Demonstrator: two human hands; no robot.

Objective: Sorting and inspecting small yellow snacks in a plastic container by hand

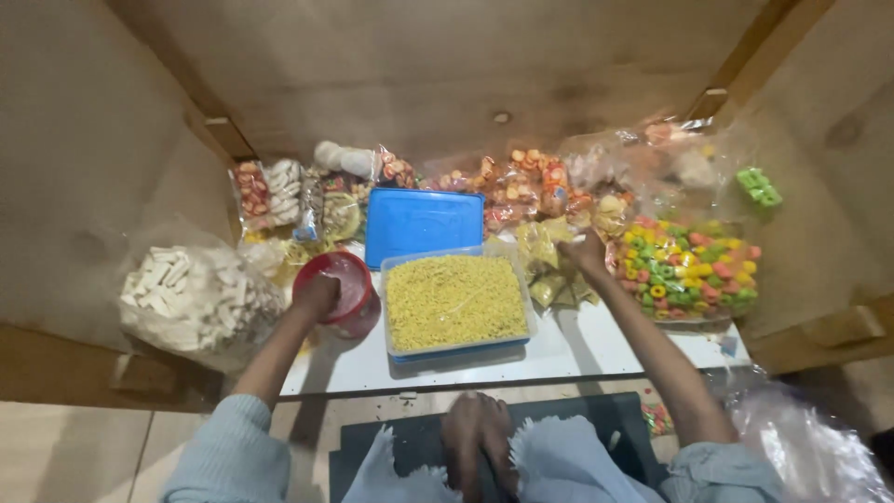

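Now left hand grips red cup rim, left of yellow-snack tub; right hand pinches small packet just right of tub, on counter.

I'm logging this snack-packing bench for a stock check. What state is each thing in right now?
Clear box: open, full of yellow crumbs.
Blue lid: off, lying behind the box.
Red cup: upright, left hand on its rim.
Small yellow packets: filled, piled; right hand on them.
Bag of coloured rings: full, lying flat.
Bag of white sticks: full, whether sealed unclear.
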